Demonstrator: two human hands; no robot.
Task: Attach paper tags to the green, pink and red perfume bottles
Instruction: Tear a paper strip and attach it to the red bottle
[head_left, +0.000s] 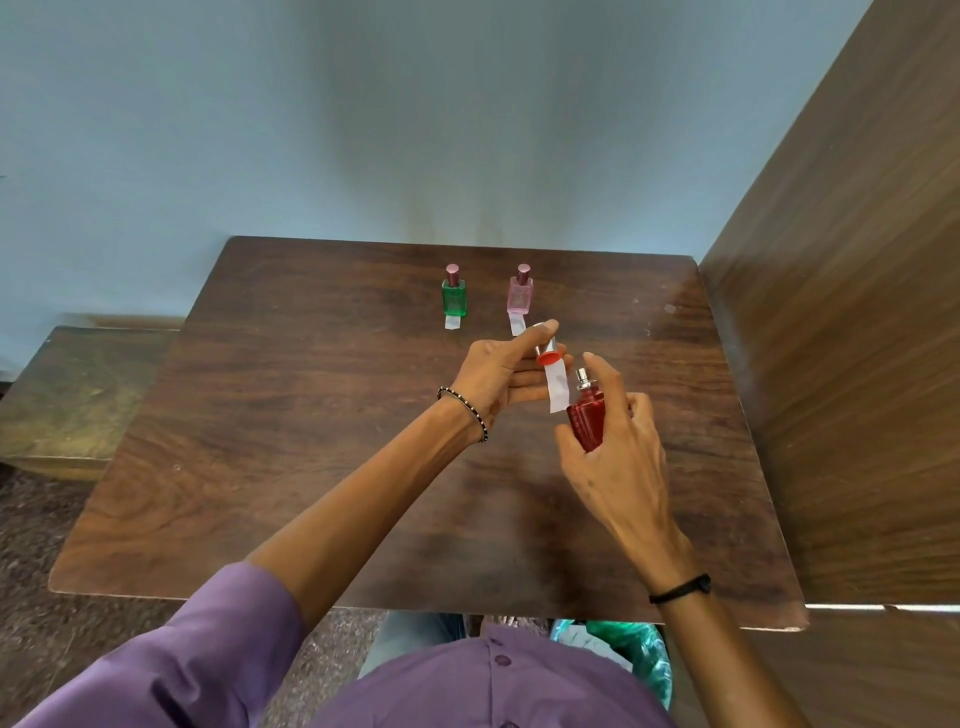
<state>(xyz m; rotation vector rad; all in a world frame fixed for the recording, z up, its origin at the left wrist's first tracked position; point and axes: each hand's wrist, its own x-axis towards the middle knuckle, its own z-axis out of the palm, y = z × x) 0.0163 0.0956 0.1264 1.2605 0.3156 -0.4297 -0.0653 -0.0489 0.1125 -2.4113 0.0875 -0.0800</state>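
My right hand (618, 457) grips the red perfume bottle (587, 421) above the table, its silver spray nozzle bare. My left hand (498, 374) holds the bottle's red cap (548, 354) together with a white paper tag (557, 387) that hangs down just left of the bottle. At the back of the table stand the green bottle (454, 296) and the pink bottle (520, 295), both capped. A white tag lies under the front of each, the green bottle's tag (452, 322) and the pink bottle's tag (517, 326).
The dark wooden table (311, 441) stands against a pale blue wall. A wooden panel (857, 312) rises along its right side. A lower wooden surface (78, 384) sits to the left. A green plastic bag (639, 649) lies below the near edge.
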